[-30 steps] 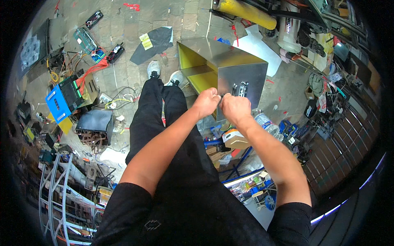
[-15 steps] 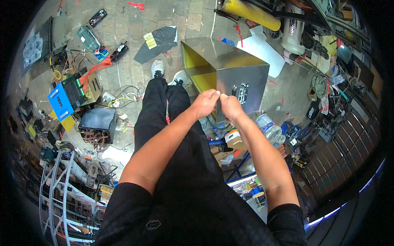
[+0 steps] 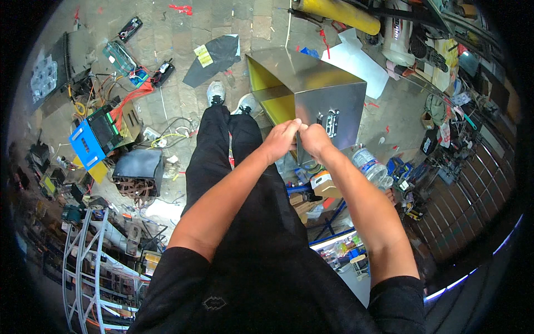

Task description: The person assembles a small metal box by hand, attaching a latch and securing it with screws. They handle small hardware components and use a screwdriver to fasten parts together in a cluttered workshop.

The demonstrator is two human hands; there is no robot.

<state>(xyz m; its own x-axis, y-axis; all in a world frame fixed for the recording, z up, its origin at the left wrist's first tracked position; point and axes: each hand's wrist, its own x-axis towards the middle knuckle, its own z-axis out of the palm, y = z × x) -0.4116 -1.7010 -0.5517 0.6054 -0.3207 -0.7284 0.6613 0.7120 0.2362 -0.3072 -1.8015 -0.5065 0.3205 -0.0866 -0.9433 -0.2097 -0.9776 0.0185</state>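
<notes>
A shiny sheet-metal box [image 3: 328, 69] stands on the floor ahead and to the right, its open side turned left and showing a yellow inner face. On its near face is a metal latch or handle [image 3: 332, 123]. At the near left edge of the box, my left hand [image 3: 280, 142] is closed, thumb and fingers pinched together. My right hand [image 3: 316, 141] is curled into a fist right beside it, fingertips meeting the left hand's. Whatever is between the fingers is hidden or too small to name.
Left on the floor lie a blue-and-black device [image 3: 87, 146], a black metal case [image 3: 139, 172] and loose cables. A dark sheet [image 3: 214, 69] lies ahead. Clear plastic tubs [image 3: 371, 168] stand near my right forearm, a yellow cylinder [image 3: 339, 14] at the far right, and a metal rack [image 3: 83, 261] lower left.
Both hands stay pinched together at the box edge, with hardly any shift. The whole view has moved slightly; the box stands as before.
</notes>
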